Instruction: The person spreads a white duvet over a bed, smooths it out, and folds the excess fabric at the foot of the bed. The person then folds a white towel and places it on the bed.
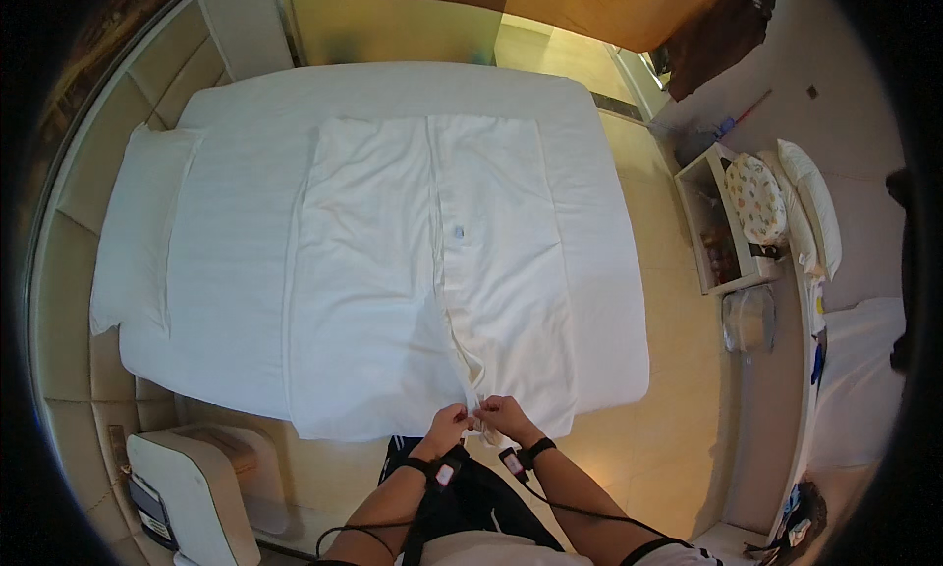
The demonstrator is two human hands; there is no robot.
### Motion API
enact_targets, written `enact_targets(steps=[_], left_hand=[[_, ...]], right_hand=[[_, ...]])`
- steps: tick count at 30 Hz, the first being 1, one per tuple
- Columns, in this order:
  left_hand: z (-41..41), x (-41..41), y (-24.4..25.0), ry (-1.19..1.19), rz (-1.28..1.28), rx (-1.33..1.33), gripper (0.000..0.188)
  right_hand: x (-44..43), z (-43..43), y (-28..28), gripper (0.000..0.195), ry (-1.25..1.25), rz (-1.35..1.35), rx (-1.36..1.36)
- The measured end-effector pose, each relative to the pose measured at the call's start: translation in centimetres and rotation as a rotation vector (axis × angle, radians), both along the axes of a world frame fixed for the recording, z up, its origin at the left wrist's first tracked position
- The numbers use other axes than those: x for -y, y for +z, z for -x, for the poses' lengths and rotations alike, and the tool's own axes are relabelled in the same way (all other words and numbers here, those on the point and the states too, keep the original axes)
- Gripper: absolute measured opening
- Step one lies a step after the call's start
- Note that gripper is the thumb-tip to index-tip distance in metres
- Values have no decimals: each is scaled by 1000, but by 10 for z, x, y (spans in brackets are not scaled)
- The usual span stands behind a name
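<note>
A white cloth cover (368,257), likely a duvet cover, lies folded across the bed with light wrinkles. An open seam with overlapping edges (440,264) runs down it towards me, gaping near the close end. A small label (459,232) sits beside that seam. At the bed's near edge, my left hand (446,427) pinches the seam edge between thumb and fingers. My right hand (508,416) grips the same edge just to the right, the fingertips of both hands almost touching. Exactly which fold each hand holds is partly hidden by the fingers.
Beneath the cover is a bed with a white sheet (228,235); a white pillow (144,231) lies by the padded headboard (62,293). A white bedside cabinet (188,485) stands lower left. On the right, cushions (810,205) rest above an open shelf box (707,227).
</note>
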State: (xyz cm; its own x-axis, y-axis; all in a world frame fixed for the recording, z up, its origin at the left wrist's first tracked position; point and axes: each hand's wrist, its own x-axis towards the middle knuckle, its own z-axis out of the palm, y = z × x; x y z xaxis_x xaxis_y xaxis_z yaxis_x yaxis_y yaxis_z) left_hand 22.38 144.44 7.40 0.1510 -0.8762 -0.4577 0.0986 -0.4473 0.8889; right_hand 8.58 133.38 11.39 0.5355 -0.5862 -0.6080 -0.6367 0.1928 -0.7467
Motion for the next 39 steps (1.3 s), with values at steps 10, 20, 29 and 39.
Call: enact_targets(steps=[10, 20, 29, 39], left_hand=[[0, -9, -18, 259, -59, -73, 15], [-4, 10, -10, 446, -96, -696, 13], [-2, 0, -12, 420, 85, -230, 14], [4, -5, 17, 200, 99, 474, 14]], right_hand=[[-2, 2, 3, 17, -90, -266, 78], [3, -13, 7, 24, -22, 9, -22], [2, -17, 11, 25, 2, -61, -36], [-15, -11, -6, 17, -193, -274, 110]])
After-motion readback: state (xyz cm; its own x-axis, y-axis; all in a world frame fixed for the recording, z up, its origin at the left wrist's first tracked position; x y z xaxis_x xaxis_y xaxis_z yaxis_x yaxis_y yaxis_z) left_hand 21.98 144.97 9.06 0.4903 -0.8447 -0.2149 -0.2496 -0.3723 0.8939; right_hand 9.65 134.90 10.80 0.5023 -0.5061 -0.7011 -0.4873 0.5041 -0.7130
